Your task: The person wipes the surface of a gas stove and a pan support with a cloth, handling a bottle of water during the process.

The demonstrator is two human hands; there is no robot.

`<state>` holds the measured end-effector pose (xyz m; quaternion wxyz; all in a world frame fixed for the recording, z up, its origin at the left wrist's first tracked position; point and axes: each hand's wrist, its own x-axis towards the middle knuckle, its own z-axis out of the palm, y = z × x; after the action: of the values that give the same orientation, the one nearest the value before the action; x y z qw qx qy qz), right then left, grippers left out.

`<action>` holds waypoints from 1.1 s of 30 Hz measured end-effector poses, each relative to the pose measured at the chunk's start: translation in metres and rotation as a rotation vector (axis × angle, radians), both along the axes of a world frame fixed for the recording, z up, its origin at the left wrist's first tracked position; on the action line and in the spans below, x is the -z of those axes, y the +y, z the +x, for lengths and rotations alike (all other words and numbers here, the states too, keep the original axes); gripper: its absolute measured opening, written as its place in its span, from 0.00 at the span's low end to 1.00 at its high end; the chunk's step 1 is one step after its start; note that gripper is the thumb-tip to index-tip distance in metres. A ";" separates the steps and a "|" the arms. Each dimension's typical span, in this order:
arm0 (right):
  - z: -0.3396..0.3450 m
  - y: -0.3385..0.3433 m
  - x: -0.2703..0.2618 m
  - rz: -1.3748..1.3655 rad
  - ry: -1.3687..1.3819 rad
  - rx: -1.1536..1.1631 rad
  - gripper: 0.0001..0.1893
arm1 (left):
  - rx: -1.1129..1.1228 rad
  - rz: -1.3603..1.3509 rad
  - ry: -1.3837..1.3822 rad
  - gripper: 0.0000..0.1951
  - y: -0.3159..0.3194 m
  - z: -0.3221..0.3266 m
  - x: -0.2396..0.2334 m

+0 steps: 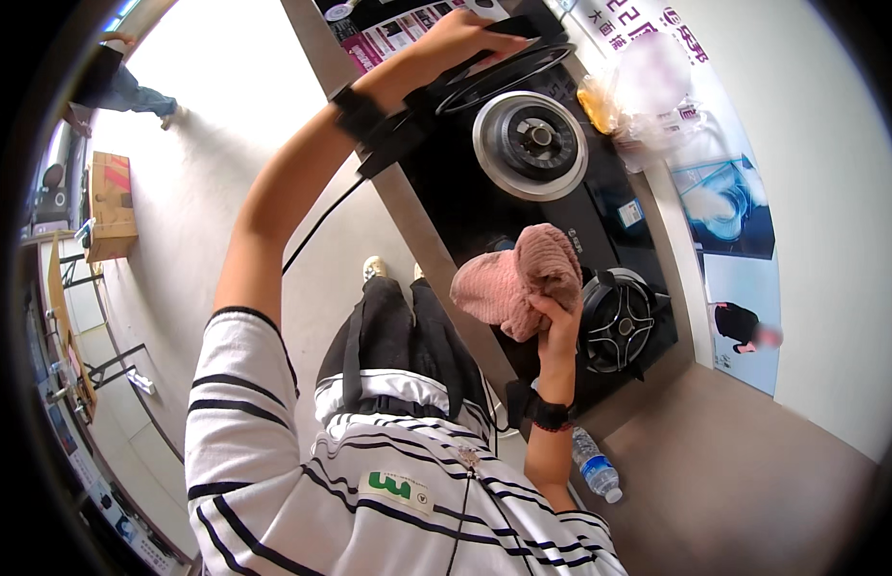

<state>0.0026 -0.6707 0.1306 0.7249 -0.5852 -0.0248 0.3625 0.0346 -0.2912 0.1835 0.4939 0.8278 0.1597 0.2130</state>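
Note:
My left hand (464, 43) grips a black pan support (507, 79), a round grate held tilted up beside the left burner (539, 137). That burner sits bare on the black glass gas cooktop (446, 209), inside a shiny metal drip ring. In my right hand (555, 324) is a bunched pink ribbed cloth (525, 281), held above the cooktop near the right burner (622, 324). The right burner carries its own black pan support, partly hidden by the cloth and hand. Black straps circle both wrists.
A clear plastic bag (655, 126) with something yellow lies behind the left burner. A blue-labelled water bottle (597, 464) lies by my right forearm. Printed posters (727, 209) line the wall side. Across the floor are a cardboard box (111, 209) and a person's legs (140, 93).

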 end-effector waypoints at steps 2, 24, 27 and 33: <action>0.006 0.008 -0.004 -0.003 0.038 0.011 0.32 | 0.015 -0.039 0.010 0.19 -0.007 -0.044 -0.006; -0.037 0.241 -0.052 -0.065 -1.137 -1.446 0.29 | -0.352 -0.354 0.351 0.24 -0.055 -0.325 0.033; -0.044 0.250 -0.057 -0.124 -1.173 -1.556 0.29 | -0.309 -0.260 0.378 0.24 -0.049 -0.333 0.029; -0.047 0.263 -0.043 -0.145 -1.137 -1.600 0.30 | -0.341 -0.336 0.410 0.23 -0.047 -0.344 0.027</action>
<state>-0.0447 -0.4075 0.1737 0.1080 -0.5260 -0.7365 0.4115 -0.3093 -0.3385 0.1566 0.5384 0.7216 0.4253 0.0921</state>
